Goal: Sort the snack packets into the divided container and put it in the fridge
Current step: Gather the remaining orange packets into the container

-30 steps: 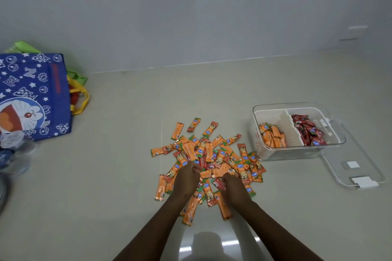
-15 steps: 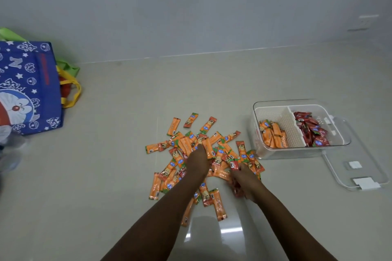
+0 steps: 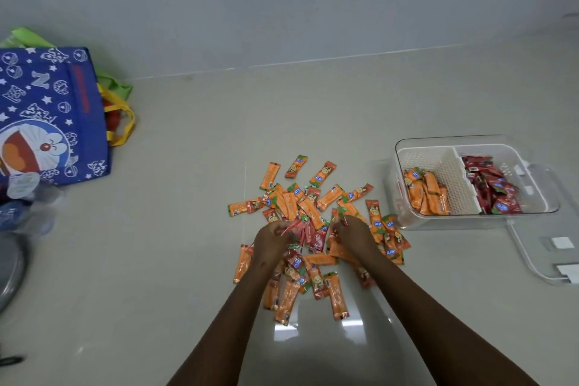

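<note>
Both hands have closed in mid-pile — my left hand (image 3: 272,240) pinching red packets (image 3: 299,230), my right hand (image 3: 352,233) another. Next — carry them to the divided container's (image 3: 407,147) right compartment.

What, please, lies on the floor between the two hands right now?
In the head view, red packets from the pile lie between the left hand and the right hand, with orange ones around them.

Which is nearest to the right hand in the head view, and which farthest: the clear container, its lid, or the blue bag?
From the right hand:
1. Clear container, to its right.
2. Lid, farther right, beside the container.
3. Blue bag, far left by the wall.
</note>
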